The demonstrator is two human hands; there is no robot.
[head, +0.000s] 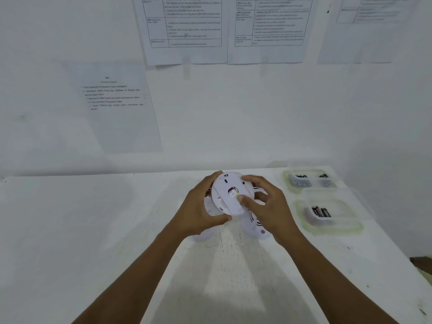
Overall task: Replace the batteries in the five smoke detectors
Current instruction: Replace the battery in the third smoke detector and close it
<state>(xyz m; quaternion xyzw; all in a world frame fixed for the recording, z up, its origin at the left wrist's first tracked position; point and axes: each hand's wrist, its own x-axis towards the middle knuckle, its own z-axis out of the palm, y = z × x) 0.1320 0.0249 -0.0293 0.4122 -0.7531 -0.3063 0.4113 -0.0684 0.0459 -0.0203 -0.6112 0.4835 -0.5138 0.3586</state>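
Above the surface (93, 230), near its far edge, the left grip (201, 206) and right grip (273, 206) are both clamped round the rim of a smoke detector (228, 195), back facing up. Likely light, rigid, slick plastic; the rim is safest. Other detectors (253, 226) crowd underneath; battery tubs (332, 230) line the right edge.

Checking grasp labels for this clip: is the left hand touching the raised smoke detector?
Touching. The head view shows the left hand gripping the smoke detector by its rim, thumb on the lower edge, fingertips at the top.
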